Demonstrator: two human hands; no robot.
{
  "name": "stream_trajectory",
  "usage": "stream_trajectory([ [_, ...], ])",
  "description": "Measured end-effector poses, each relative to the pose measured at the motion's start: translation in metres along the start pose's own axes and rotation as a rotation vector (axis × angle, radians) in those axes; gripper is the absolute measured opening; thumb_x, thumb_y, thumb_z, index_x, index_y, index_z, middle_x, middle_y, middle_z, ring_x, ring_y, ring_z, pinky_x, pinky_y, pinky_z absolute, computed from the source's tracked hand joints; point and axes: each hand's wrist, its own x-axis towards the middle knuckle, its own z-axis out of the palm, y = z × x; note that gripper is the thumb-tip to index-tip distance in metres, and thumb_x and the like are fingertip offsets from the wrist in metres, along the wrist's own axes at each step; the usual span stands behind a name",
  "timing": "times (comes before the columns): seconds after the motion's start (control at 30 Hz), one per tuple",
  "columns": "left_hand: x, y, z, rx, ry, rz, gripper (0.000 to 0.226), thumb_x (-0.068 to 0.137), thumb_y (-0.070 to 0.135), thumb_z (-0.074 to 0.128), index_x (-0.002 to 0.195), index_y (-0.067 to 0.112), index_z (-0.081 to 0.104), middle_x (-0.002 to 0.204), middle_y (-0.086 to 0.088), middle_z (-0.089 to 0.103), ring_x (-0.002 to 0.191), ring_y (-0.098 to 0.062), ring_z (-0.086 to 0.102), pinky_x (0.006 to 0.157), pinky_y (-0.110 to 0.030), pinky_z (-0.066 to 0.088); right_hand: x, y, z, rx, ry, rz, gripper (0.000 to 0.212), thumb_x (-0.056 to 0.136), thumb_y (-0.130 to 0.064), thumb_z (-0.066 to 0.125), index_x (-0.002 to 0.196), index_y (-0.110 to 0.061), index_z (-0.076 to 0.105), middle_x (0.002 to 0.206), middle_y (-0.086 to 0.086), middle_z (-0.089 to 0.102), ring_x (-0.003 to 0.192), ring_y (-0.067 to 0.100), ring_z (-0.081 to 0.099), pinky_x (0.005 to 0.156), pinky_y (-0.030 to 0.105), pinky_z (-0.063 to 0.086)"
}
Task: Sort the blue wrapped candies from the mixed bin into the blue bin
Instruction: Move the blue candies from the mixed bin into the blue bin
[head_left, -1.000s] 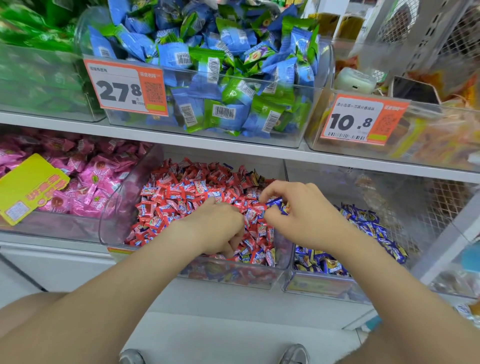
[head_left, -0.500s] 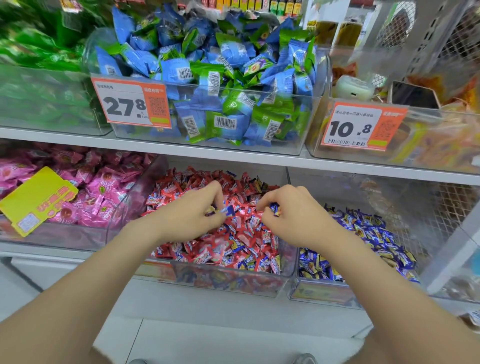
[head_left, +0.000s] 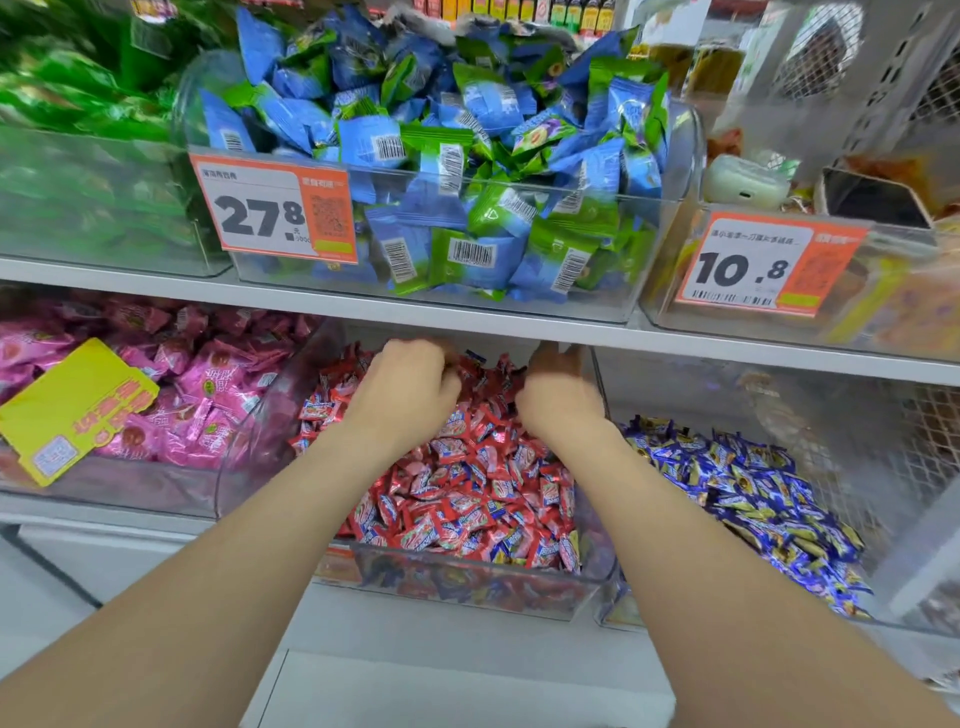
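Observation:
The mixed bin (head_left: 582, 587) is a clear tub full of red wrapped candies in the middle of the lower shelf. To its right, the blue bin (head_left: 883, 519) holds blue wrapped candies (head_left: 753, 493). Both my hands reach deep into the back of the mixed bin, under the upper shelf. My left hand (head_left: 405, 389) has its fingers curled, and a blue candy (head_left: 475, 357) shows at its fingertips. My right hand (head_left: 561, 395) is blurred, and its fingers are hidden in the shadow at the back.
The upper shelf edge (head_left: 467, 317) hangs just above my hands. Above it stand a tub of blue and green packets (head_left: 441, 208) and a tub with a 10.8 price tag (head_left: 753, 265). A tub of pink candies (head_left: 182, 395) sits to the left.
Both hands moved from the middle of the mixed bin to its back, under the shelf. The blue candy pinched in my left hand has gone back with it.

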Motion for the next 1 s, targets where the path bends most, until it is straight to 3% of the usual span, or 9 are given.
stream_trajectory([
  [0.1, 0.021, 0.003, 0.004, 0.057, -0.047, 0.016, 0.040, 0.097, 0.009, 0.051, 0.133, 0.019, 0.064, 0.128, -0.018, 0.065, 0.111, -0.044, 0.063, 0.092, -0.047, 0.056, 0.016, 0.000, 0.006, 0.043, -0.040, -0.003, 0.048, 0.097, -0.012, 0.060, 0.143, -0.005, 0.048, 0.150, 0.021, 0.044, 0.131, 0.040, 0.055, 0.099, 0.044, 0.052],
  [0.2, 0.037, 0.006, 0.016, 0.133, -0.169, -0.012, 0.044, 0.105, 0.013, 0.046, 0.149, 0.021, 0.050, 0.145, -0.019, 0.053, 0.128, -0.043, 0.054, 0.098, -0.045, 0.048, 0.025, -0.001, 0.008, 0.094, -0.115, 0.034, 0.040, 0.095, -0.012, 0.062, 0.134, -0.006, 0.052, 0.135, 0.019, 0.059, 0.121, 0.040, 0.062, 0.085, 0.036, 0.050],
  [0.3, 0.050, 0.006, 0.028, 0.102, -0.088, 0.028, 0.032, 0.109, 0.025, 0.048, 0.137, 0.017, 0.059, 0.139, -0.019, 0.058, 0.124, -0.044, 0.057, 0.098, -0.048, 0.051, 0.027, 0.000, 0.008, 0.124, -0.178, 0.045, 0.033, 0.095, -0.011, 0.062, 0.127, -0.006, 0.055, 0.126, 0.017, 0.062, 0.113, 0.038, 0.064, 0.080, 0.033, 0.048],
  [0.4, 0.058, 0.005, 0.036, 0.131, -0.184, 0.023, 0.030, 0.105, 0.020, 0.054, 0.133, 0.023, 0.062, 0.136, -0.013, 0.063, 0.119, -0.039, 0.061, 0.095, -0.046, 0.054, 0.029, 0.007, 0.010, 0.160, -0.210, -0.007, 0.011, 0.093, -0.013, 0.060, 0.103, -0.007, 0.059, 0.101, 0.012, 0.063, 0.085, 0.030, 0.062, 0.065, 0.027, 0.046],
  [0.5, 0.064, 0.005, 0.039, 0.168, -0.289, 0.064, 0.029, 0.097, 0.011, 0.058, 0.122, 0.023, 0.065, 0.122, -0.010, 0.066, 0.107, -0.036, 0.065, 0.088, -0.047, 0.058, 0.025, 0.015, 0.004, 0.304, -0.187, -0.014, 0.013, 0.095, -0.022, 0.061, 0.091, -0.010, 0.063, 0.083, 0.007, 0.061, 0.067, 0.024, 0.056, 0.046, 0.023, 0.036],
  [0.63, 0.057, 0.007, 0.032, 0.202, -0.267, 0.090, 0.021, 0.093, 0.016, 0.062, 0.108, 0.026, 0.072, 0.111, -0.009, 0.071, 0.102, -0.036, 0.068, 0.085, -0.043, 0.059, -0.002, 0.019, -0.014, 0.729, -0.289, -0.002, 0.008, 0.102, -0.023, 0.063, 0.101, -0.018, 0.069, 0.086, 0.002, 0.061, 0.062, 0.016, 0.054, 0.050, 0.026, 0.043],
  [0.77, 0.039, 0.013, 0.016, 0.077, -0.135, 0.075, 0.018, 0.099, 0.033, 0.062, 0.115, 0.033, 0.070, 0.122, -0.006, 0.070, 0.110, -0.035, 0.065, 0.088, -0.042, 0.056, -0.029, 0.026, -0.030, 1.157, -0.424, 0.089, 0.017, 0.104, -0.013, 0.060, 0.115, -0.002, 0.067, 0.089, 0.008, 0.052, 0.052, 0.015, 0.043, 0.039, 0.023, 0.028],
  [0.9, 0.005, 0.021, 0.000, -0.078, -0.107, 0.052, 0.032, 0.097, 0.054, 0.052, 0.094, 0.025, 0.065, 0.091, -0.003, 0.070, 0.084, -0.031, 0.066, 0.075, -0.044, 0.057, -0.055, 0.042, -0.052, 1.334, -0.637, 0.173, 0.015, 0.105, -0.015, 0.053, 0.116, -0.006, 0.056, 0.096, 0.019, 0.063, 0.049, 0.013, 0.037, 0.034, 0.020, 0.023],
  [1.0, -0.028, 0.035, -0.009, -0.173, -0.184, 0.059, 0.024, 0.103, 0.045, 0.058, 0.091, 0.026, 0.067, 0.079, 0.005, 0.071, 0.075, -0.017, 0.067, 0.074, -0.039, 0.056, -0.075, 0.067, -0.075, 1.259, -0.655, 0.119, 0.011, 0.102, -0.021, 0.053, 0.106, -0.011, 0.051, 0.082, 0.014, 0.059, 0.045, 0.015, 0.032, 0.034, 0.020, 0.018],
])
